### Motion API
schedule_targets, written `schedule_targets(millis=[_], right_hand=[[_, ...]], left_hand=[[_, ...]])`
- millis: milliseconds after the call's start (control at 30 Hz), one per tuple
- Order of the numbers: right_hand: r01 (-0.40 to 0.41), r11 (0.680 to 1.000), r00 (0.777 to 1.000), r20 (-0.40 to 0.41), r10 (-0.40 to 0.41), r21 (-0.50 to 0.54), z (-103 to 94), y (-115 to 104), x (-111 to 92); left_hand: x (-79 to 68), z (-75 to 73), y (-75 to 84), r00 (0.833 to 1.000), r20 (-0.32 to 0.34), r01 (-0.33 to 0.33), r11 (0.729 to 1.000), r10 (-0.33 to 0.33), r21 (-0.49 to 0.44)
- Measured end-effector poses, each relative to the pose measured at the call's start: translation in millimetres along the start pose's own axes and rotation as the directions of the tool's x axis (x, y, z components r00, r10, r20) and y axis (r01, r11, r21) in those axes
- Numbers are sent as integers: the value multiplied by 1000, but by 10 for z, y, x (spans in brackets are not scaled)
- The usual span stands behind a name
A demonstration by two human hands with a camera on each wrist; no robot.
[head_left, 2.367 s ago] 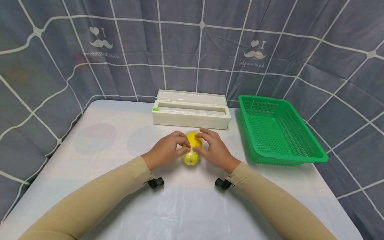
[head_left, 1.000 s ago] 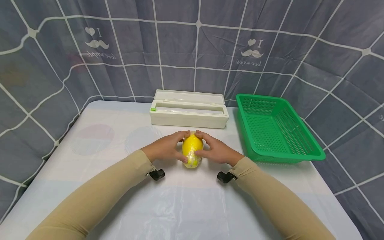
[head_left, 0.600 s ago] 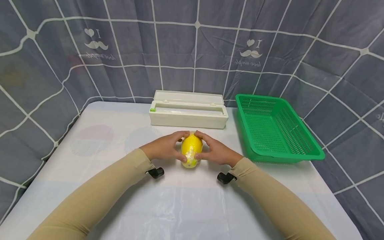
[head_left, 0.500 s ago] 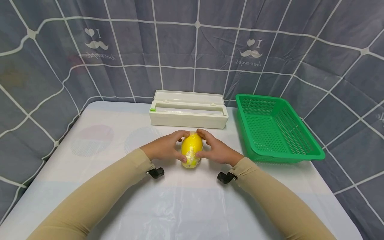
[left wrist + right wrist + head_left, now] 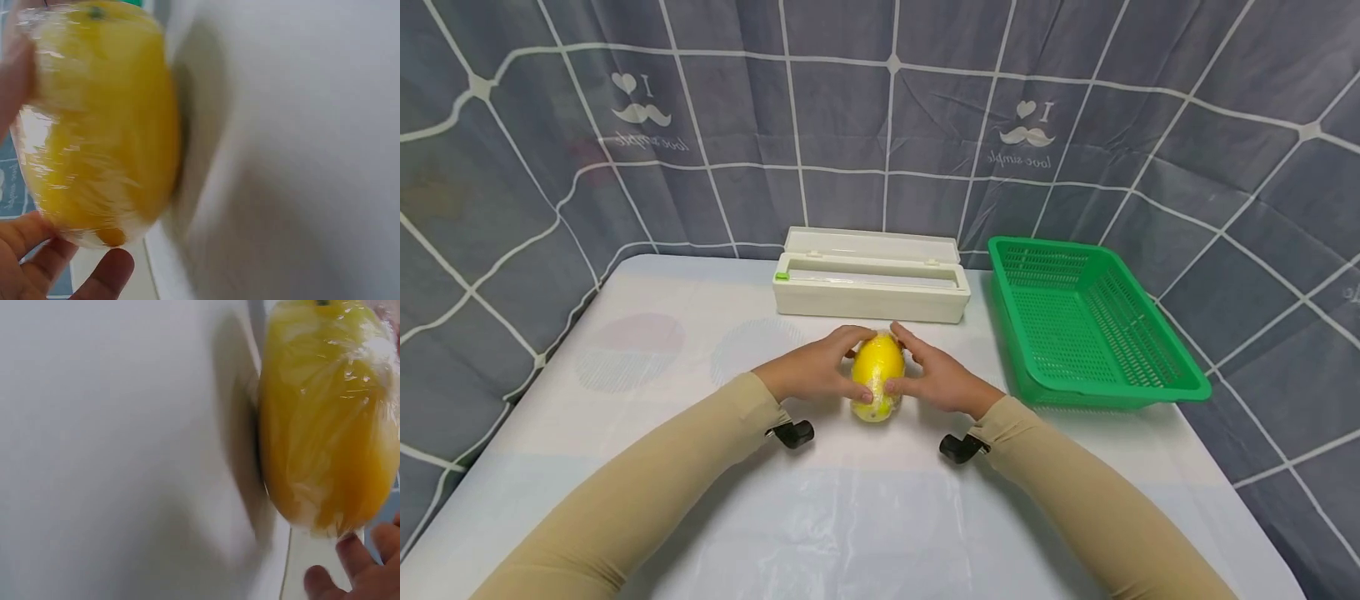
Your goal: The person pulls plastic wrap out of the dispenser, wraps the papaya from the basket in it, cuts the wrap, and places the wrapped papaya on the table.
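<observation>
An oval yellow fruit (image 5: 877,362) wrapped in clear cling film lies on the table between my two hands. My left hand (image 5: 817,367) holds its left side, thumb on the near end and fingers at the far end. From the right, my right hand (image 5: 946,379) holds it the same way, its thumb on the film. In the left wrist view, creases and glints show on the film over the fruit (image 5: 103,125), with a small green stem spot at one end. The right wrist view shows the fruit (image 5: 325,419) with fingertips by its far end.
Behind the fruit stands a white cling film dispenser (image 5: 871,302) with its lid raised and a roll inside. A green perforated basket (image 5: 1101,392) is at the right. A grey checked curtain (image 5: 842,108) borders the white-covered table (image 5: 820,517).
My fingertips were gathered at the film on top of the fruit; since then both hands have spread to its sides and ends. Over the last half second they have barely moved.
</observation>
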State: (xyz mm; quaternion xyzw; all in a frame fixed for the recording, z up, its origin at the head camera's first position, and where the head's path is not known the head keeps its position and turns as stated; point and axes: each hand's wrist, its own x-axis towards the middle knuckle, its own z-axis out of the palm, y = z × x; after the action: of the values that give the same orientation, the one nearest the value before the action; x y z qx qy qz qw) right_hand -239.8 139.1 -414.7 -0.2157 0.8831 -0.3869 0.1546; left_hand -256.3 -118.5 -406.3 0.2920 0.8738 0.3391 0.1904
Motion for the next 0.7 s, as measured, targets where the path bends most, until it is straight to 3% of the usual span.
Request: schedule_targets(millis=[133,233,367,700], right_hand=[[-66,998,997,-36,67,23,-24,4,-16],[-94,996,996,7,94,-12,-19,0,-14],[-60,998,996,62,62,-35,45,-28,5],[31,998,999,36,-29,-54,137,-99,-10]], left_hand=[[-6,-2,28,1000,-21,18,998,-17,64],[-14,-4,49,1000,-17,26,998,-24,64],[-11,5,54,1000,-11,21,999,-20,37],[-18,1,75,999,-21,47,997,-46,53]])
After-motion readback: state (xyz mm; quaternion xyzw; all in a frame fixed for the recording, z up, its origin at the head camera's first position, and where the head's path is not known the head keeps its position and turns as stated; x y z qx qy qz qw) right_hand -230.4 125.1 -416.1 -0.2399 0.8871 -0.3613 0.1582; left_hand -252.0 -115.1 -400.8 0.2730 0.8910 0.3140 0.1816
